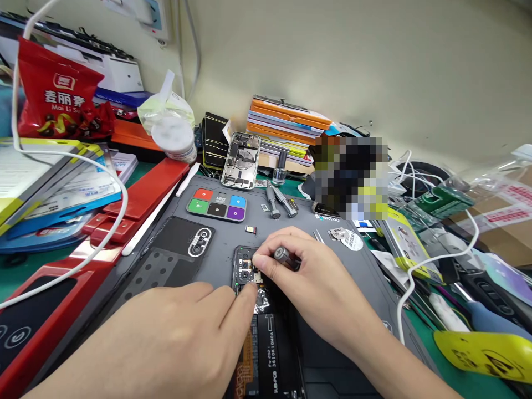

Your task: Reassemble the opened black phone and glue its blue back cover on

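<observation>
1. Working at the camera end of the opened phone, looks like; it's on the grey mat.
2. Your right hand has thumb and index nearly together by the cameras, dark-handled tool tucked in.
3. Your left hand points its index there; thumb's hidden, can't tell its grip.
4. Next move needs light, steady fingertips imo.
</observation>
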`<state>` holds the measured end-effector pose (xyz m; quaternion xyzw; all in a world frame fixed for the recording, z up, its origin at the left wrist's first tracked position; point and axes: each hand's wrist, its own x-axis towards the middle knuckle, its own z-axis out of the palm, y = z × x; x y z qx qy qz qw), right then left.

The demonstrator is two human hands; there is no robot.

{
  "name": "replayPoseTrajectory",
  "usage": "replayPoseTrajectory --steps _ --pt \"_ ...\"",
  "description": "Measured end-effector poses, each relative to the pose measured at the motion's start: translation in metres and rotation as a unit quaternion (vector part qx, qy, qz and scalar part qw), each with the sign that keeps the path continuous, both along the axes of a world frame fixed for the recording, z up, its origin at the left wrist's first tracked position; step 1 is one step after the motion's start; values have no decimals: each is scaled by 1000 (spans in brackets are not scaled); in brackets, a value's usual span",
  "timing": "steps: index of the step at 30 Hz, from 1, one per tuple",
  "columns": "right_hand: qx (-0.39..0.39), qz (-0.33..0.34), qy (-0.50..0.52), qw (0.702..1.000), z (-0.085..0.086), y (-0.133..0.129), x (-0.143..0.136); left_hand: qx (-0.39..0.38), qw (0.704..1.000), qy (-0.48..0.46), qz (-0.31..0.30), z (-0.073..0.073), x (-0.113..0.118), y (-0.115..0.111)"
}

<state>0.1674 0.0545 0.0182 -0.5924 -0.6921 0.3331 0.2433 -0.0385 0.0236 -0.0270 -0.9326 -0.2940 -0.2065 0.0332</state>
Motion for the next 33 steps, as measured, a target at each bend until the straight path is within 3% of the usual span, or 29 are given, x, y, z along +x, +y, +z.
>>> replayPoseTrajectory --steps 10,21,33 --pt "-20 -3 14 1000 3 1 1 2 1000 9 -8 1 -3 -1" --pt "13 1 -12 1000 -3 0 0 -2 1000 25 6 -1 -3 0" --pt "31 17 -23 999 -4 -3 2 -45 997 56 23 10 2 5"
